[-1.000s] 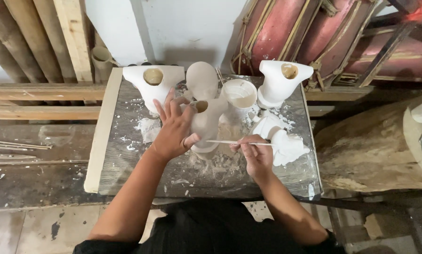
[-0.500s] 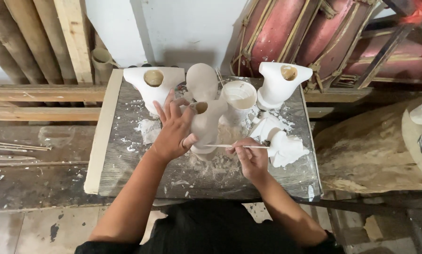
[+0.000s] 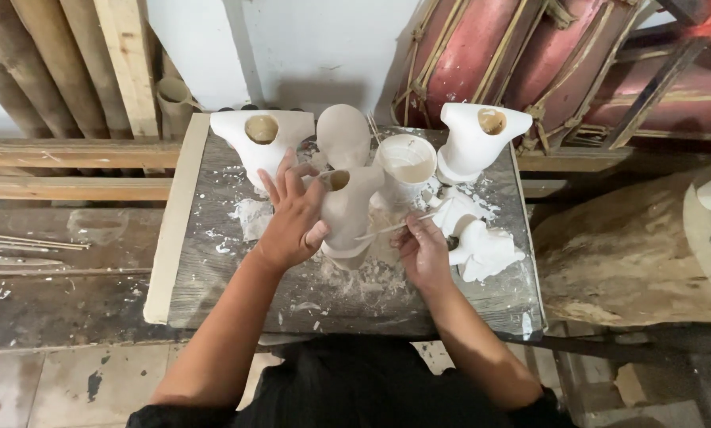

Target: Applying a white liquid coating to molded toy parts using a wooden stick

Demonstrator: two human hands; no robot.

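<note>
Left hand (image 3: 290,222) wrapped around pale clay bust (image 3: 347,210), grip pressed to its side, bust upright at centre of dusty table (image 3: 212,293). Right hand (image 3: 423,252) just beside, grip pinching thin stick (image 3: 395,227), tip touching bust. White cup (image 3: 406,162) behind.

counter (image 3: 236,293): rough grey weathered wood, dusted with white plaster crumbs
centre bust mould (image 3: 347,210): matt, chalky, pale beige plaster
stick tool (image 3: 395,227): thin, pale wood
white bust moulds (image 3: 470,143): smooth, matt plaster
cup (image 3: 405,161): white-coated inside
</note>
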